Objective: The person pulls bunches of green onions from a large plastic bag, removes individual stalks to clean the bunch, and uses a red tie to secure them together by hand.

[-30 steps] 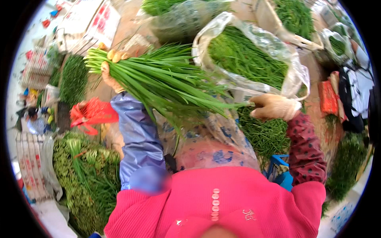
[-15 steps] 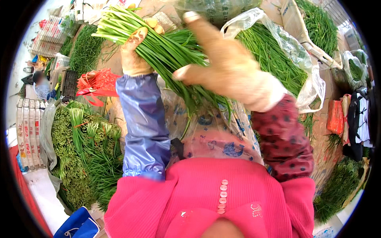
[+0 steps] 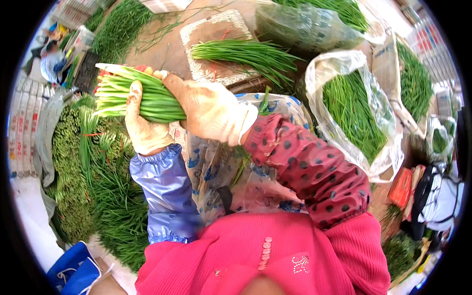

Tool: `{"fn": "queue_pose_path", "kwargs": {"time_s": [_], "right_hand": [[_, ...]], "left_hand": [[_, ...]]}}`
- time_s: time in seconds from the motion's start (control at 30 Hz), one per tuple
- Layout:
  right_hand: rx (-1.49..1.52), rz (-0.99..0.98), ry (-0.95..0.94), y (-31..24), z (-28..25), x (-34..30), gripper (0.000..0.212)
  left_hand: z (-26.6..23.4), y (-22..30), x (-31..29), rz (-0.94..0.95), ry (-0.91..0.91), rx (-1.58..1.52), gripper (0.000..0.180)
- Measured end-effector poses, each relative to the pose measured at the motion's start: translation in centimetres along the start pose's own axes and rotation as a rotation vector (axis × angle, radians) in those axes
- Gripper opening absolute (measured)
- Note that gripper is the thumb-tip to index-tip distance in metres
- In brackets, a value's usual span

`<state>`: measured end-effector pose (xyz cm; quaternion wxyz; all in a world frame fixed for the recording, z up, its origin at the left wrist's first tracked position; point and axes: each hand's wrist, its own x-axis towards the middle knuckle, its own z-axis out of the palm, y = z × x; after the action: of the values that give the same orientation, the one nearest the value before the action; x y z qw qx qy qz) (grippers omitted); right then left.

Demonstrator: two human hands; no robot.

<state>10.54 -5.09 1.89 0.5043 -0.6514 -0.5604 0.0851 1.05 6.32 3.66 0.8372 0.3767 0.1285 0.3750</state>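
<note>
A bunch of green chives [image 3: 160, 101], pale stem ends pointing left, is held up in front of me at the left. My left hand [image 3: 140, 125], in a soiled cream glove, wraps it from below with the thumb across the stems. Gripping the same bunch farther right is my gloved right hand [image 3: 214, 105], which hides the leafy part there. Beyond my hands, another bunch of chives [image 3: 241, 53] with a red tie lies across a pale speckled board [image 3: 194, 37]. Red strips show partly behind the held bunch.
To the left are heaped tied greens [image 3: 73, 157]. An open clear plastic bag [image 3: 317, 73] of chives stands at the right, beside a crate [image 3: 388, 69] of greens. Another filled bag [image 3: 295, 27] sits at the back. Patterned plastic sheeting [image 3: 211, 169] covers my lap. A person [image 3: 51, 64] is at far left.
My right hand, open and blurred over the leaves before, has closed around the chives. Both hands and the bunch are lower and farther left. The board with its tied bunch is now uncovered.
</note>
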Motion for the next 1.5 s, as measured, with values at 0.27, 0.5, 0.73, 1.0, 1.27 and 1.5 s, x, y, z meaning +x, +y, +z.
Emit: {"fn": "queue_pose_path", "kwargs": {"time_s": [0.27, 0.5, 0.73, 1.0, 1.27, 1.5], "right_hand": [[-0.535, -0.118, -0.278, 6.5, -8.5, 6.7, 0.038], [-0.542, 0.422, -0.569, 16.3, -15.4, 7.7, 0.068], [-0.565, 0.392, -0.577, 22.6, -10.1, 10.8, 0.070], [-0.738, 0.394, -0.434, 31.2, -0.2, 5.8, 0.090], [-0.869, 0.386, -0.320, 31.5, 1.1, 4.6, 0.068], [-0.656, 0.452, -0.122, 33.5, 1.3, 5.9, 0.053]], "left_hand": [[-9.4, -2.3, 10.3, -0.056, 0.002, -0.191, 0.038], [-19.7, -7.9, 10.8, -0.304, 0.270, -0.135, 0.037], [-20.3, -10.3, 9.4, -0.558, 0.313, 0.089, 0.039], [-15.3, -13.9, 11.0, -0.777, -0.202, 0.743, 0.059], [-9.3, -21.1, 18.2, 0.530, -0.888, 2.120, 0.099], [-16.1, -28.3, 27.0, -0.435, -0.355, 1.072, 0.061]]}}
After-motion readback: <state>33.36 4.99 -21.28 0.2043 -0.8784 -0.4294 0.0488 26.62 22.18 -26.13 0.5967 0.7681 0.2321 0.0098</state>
